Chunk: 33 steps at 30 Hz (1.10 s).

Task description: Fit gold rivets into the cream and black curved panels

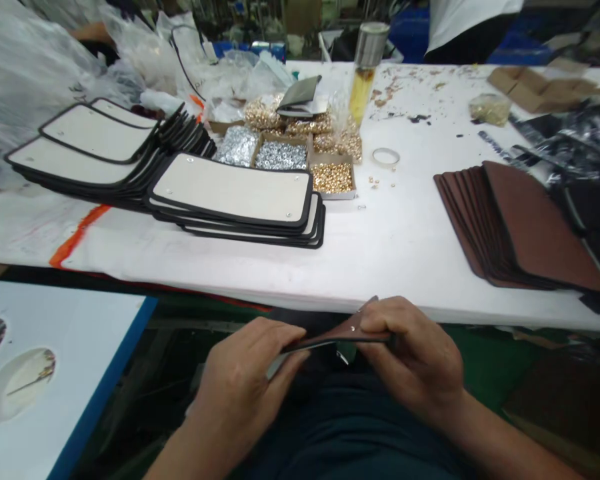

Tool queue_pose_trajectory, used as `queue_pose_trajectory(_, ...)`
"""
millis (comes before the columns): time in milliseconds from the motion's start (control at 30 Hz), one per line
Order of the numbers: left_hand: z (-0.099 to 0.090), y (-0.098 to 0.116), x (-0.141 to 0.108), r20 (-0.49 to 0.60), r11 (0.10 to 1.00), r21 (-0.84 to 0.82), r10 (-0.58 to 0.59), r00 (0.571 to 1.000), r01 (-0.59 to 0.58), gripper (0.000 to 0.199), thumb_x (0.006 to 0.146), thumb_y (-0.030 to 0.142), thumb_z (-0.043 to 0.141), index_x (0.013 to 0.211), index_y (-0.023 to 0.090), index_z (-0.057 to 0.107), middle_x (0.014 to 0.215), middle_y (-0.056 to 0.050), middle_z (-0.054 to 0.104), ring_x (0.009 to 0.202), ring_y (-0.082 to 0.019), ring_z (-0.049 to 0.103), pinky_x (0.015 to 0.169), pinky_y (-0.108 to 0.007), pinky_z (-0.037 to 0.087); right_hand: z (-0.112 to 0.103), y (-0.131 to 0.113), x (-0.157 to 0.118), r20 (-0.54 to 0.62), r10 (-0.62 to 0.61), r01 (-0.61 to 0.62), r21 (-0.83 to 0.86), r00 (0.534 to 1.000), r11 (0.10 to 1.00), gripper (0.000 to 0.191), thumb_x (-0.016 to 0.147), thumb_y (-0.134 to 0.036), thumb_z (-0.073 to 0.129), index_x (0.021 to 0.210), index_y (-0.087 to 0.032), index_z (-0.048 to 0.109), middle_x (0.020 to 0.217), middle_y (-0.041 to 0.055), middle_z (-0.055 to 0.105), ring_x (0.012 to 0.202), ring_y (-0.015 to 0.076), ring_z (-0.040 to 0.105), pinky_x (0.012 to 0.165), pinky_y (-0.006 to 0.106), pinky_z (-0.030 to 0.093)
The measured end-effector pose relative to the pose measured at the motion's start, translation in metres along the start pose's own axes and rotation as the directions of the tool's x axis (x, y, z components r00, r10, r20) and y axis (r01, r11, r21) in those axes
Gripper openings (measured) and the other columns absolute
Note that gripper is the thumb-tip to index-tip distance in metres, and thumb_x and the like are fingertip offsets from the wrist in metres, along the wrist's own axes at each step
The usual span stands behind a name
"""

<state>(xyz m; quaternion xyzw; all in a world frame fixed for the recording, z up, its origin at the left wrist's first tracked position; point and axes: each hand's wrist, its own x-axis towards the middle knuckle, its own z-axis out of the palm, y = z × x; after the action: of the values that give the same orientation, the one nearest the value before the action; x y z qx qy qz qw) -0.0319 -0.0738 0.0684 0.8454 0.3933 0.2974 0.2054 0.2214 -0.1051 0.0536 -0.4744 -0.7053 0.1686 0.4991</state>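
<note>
Between my hands, just off the table's front edge, is a brown leather-like panel [337, 331] seen nearly edge-on, with a small shiny rivet in its surface. My left hand [245, 373] pinches its left end between thumb and fingers. At the other end, the thumb and curled fingers of my right hand [413, 353] close on it, and the panel looks bent there. Beyond it lies a stack of pale, black-edged panels [235, 187] with small rivets near their corners. A fanned pile of brown panels [535, 227] rests at the right.
Boxes of gold rivets [333, 179] and silver rivets [281, 155] stand mid-table, with a bottle of yellow liquid [363, 87] behind. A tape ring [385, 157] lies nearby. Plastic bags [25, 73] crowd the left. A white board with holes [85, 340] is at lower left.
</note>
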Motion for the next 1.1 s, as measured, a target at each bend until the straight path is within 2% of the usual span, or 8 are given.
queue_pose_trajectory(133,-0.024,-0.038,-0.01,0.04,0.962,0.092,-0.26,0.965,0.256,0.023,0.092,0.047,0.073,0.106,0.03,0.079,0.098,0.0,0.082,0.085,-0.022,0.08,0.077,-0.027,0.063,-0.036,0.014,0.019,-0.05,0.383,-0.386,-0.114,0.922,0.915,0.015,0.094,-0.035,0.074,0.087,-0.022,0.07,0.066,-0.0043,0.058,0.057,0.0121,0.054,0.054,0.024,0.043)
queue_pose_trajectory(333,0.001,-0.069,-0.019,0.219,0.721,-0.097,-0.657,0.721,0.687,0.039,0.082,0.061,0.077,0.102,0.028,0.083,0.1,-0.002,0.083,0.088,-0.027,0.08,0.071,-0.027,0.062,-0.084,0.062,0.037,0.346,0.643,-0.615,-0.2,0.684,0.763,0.04,0.089,-0.058,0.072,0.08,-0.019,0.072,0.059,-0.0056,0.049,0.054,0.0107,0.044,0.05,0.023,0.032)
queue_pose_trajectory(400,0.017,-0.07,-0.018,0.195,0.68,-0.175,-0.685,0.702,0.712,0.04,0.078,0.061,0.079,0.096,0.025,0.083,0.097,-0.003,0.083,0.088,-0.028,0.078,0.07,-0.028,0.062,-0.089,0.085,0.052,0.354,0.608,-0.568,-0.222,0.71,0.793,0.041,0.089,-0.06,0.072,0.094,-0.019,0.078,0.068,-0.0019,0.063,0.061,0.0136,0.056,0.056,0.025,0.042)
queue_pose_trajectory(500,0.035,-0.068,-0.016,0.159,0.627,-0.302,-0.709,0.687,0.718,0.041,0.073,0.059,0.083,0.092,0.022,0.081,0.093,-0.005,0.082,0.088,-0.029,0.077,0.073,-0.031,0.062,-0.079,0.129,0.086,0.143,0.533,-0.472,-0.315,0.834,0.824,0.041,0.093,-0.054,0.068,0.116,-0.021,0.078,0.084,0.0028,0.074,0.072,0.0178,0.067,0.067,0.029,0.051)
queue_pose_trajectory(667,0.058,-0.072,-0.034,0.162,0.419,-0.561,-0.79,0.591,0.714,0.063,0.065,0.054,0.091,0.115,0.019,0.075,0.111,-0.013,0.082,0.106,-0.034,0.077,0.087,-0.038,0.064,-0.043,0.199,0.144,0.093,0.498,-0.425,-0.404,0.862,0.81,0.032,0.1,-0.037,0.064,0.125,-0.02,0.074,0.101,0.0044,0.077,0.08,0.0172,0.071,0.084,0.034,0.056)
queue_pose_trajectory(833,0.07,-0.071,-0.067,0.224,0.17,-0.688,-0.875,0.429,0.705,0.078,0.059,0.056,0.095,0.124,0.019,0.072,0.12,-0.015,0.08,0.109,-0.037,0.077,0.087,-0.041,0.065,-0.029,0.222,0.158,0.114,0.47,-0.354,-0.511,0.875,0.783,0.029,0.101,-0.044,0.067,0.114,-0.018,0.072,0.112,0.0064,0.075,0.099,0.0205,0.071,0.097,0.044,0.056)
queue_pose_trajectory(933,0.068,-0.06,-0.071,0.268,0.233,-0.633,-0.829,0.491,0.739,0.057,0.074,0.057,0.086,0.112,0.015,0.077,0.106,-0.014,0.083,0.098,-0.034,0.079,0.082,-0.04,0.065,-0.03,0.223,0.156,0.105,0.458,-0.338,-0.535,0.883,0.774,0.018,0.096,-0.034,0.07,0.106,-0.021,0.077,0.106,0.0057,0.077,0.093,0.0209,0.07,0.095,0.041,0.054)
queue_pose_trajectory(1100,0.062,-0.043,-0.066,0.055,0.514,-0.52,-0.777,0.627,0.682,0.035,0.085,0.048,0.077,0.102,0.017,0.081,0.093,-0.009,0.081,0.084,-0.026,0.076,0.073,-0.034,0.062,-0.034,0.207,0.156,0.046,0.444,-0.367,-0.49,0.895,0.791,0.011,0.083,-0.031,0.073,0.081,-0.021,0.077,0.083,0.0048,0.077,0.079,0.0231,0.067,0.081,0.038,0.051)
